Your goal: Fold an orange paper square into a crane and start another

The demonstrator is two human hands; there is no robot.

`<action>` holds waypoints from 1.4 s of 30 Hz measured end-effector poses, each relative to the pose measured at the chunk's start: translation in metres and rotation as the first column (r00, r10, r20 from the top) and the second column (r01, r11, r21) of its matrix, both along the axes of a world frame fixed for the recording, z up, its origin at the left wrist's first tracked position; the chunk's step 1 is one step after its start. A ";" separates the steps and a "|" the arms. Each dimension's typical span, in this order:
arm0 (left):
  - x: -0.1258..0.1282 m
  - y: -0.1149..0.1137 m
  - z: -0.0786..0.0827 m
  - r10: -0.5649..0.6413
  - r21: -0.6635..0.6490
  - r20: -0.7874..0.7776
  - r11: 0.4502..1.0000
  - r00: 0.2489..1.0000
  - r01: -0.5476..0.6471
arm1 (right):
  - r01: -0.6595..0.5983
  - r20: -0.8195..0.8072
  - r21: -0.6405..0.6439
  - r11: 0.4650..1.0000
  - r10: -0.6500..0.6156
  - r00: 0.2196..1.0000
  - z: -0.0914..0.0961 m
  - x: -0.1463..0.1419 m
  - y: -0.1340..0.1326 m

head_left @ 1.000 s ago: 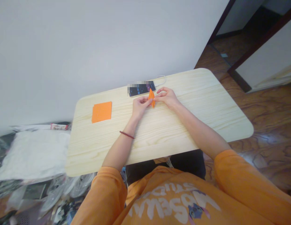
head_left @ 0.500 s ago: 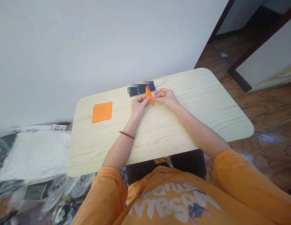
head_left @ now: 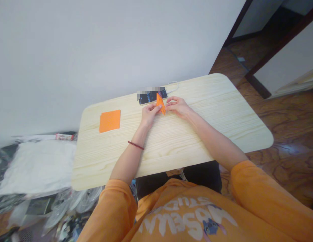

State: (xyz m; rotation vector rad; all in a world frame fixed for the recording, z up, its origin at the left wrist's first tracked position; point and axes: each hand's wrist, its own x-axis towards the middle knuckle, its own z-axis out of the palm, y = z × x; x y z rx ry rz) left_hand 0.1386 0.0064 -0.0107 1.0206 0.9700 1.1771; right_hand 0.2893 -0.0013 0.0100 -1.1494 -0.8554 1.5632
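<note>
Orange folded paper (head_left: pixel 160 104): upper centre of frame.
Left hand (head_left: pixel 149 114): clamped on its left side.
Right hand (head_left: pixel 178 107): pinching its right edge.

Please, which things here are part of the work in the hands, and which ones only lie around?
In use: folded orange paper, held by left hand and right hand.
Lying about: flat orange sheet, phone, white cable, white bag.

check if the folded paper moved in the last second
Yes, slightly: the folded paper has shifted left at its top tip, further across the phone, pinched between left hand and right hand.
</note>
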 end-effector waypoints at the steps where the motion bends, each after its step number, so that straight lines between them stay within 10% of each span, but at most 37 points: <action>1: 0.000 0.000 0.000 -0.004 -0.004 0.006 1.000 1.000 0.004 | -0.013 -0.014 -0.004 1.000 0.013 1.000 0.000 0.001 0.000; 19: 0.000 -0.002 0.005 -0.048 0.033 -0.212 0.998 0.976 0.056 | 0.006 0.237 0.183 0.983 -0.050 0.970 0.006 0.003 -0.002; 42: -0.002 -0.001 0.008 -0.121 -0.007 -0.158 0.993 0.980 0.121 | -0.044 0.085 0.122 0.991 0.034 0.996 0.000 0.007 0.003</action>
